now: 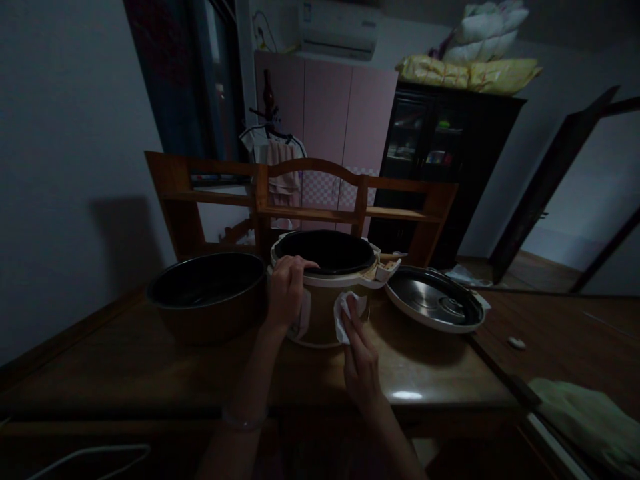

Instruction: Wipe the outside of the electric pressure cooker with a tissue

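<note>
Round cream-and-tan cooker body (320, 317) standing upright on the glossy brown wooden table (430, 370).
Left hand (285, 292) grips its rim, presumably bracing it; right hand (361, 360) holds a crumpled white tissue (340, 325) against the front wall, a push the brace likely counters.

The cooker (323, 310) had a smooth, pale, plastic-looking rim. The tissue (341, 325) looked like crumpled, matt paper. At right, the lid (425, 300) showed shiny metal; at left, the pot (213, 320) had a dark, smooth lining. The tabletop (200, 380) was smooth wood, glossy at near right.
</note>
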Tool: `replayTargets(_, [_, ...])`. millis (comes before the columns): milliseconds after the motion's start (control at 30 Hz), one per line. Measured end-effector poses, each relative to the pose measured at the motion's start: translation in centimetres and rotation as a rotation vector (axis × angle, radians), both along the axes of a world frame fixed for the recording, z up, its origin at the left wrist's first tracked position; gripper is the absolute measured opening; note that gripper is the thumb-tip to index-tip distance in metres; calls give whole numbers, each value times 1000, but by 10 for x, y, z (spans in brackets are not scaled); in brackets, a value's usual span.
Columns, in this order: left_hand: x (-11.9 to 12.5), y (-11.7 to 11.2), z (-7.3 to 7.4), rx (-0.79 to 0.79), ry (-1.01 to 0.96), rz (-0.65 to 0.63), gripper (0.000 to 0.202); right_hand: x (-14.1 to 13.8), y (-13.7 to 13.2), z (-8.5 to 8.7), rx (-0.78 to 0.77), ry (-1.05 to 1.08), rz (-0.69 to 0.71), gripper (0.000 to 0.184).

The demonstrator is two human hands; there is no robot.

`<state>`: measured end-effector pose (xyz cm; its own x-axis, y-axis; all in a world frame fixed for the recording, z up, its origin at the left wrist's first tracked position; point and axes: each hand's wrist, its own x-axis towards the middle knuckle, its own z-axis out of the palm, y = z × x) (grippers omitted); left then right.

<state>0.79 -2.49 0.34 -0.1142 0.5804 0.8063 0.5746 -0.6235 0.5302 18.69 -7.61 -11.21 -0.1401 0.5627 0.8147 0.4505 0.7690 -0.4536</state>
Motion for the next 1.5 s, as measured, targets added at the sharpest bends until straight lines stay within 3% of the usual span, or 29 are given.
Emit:
replayTargets(167, [1, -2, 1, -19, 6, -1, 54, 8, -6, 20, 155, 5, -135, 61])
replayTargets(333, [1, -1, 1, -9, -12, -2, 53, 12, 8, 40, 237, -116, -141, 64])
replayTargets(533, [1, -1, 2, -11, -9, -5, 54, 15, 24, 32, 268, -154, -178, 66])
replayTargets(867, [1, 0, 0, -13, -6, -1, 54, 31, 20, 27, 248, -150, -187, 64])
replayTargets(1033, [1, -1, 1, -37, -2, 4, 54, 45, 13, 21, 167, -13, -238, 57])
replayTargets(1167, [1, -2, 2, -31, -6, 6, 54, 59, 12, 30, 81, 253, -327, 49])
replayTargets(1333, [2, 0, 0, -20, -26, 5, 54, 68, 26, 53, -60, 449, -242, 44])
replayTargets(1500, [2, -1, 1, -24, -20, 12, 54, 54, 36, 62, -124, 490, -134, 44])
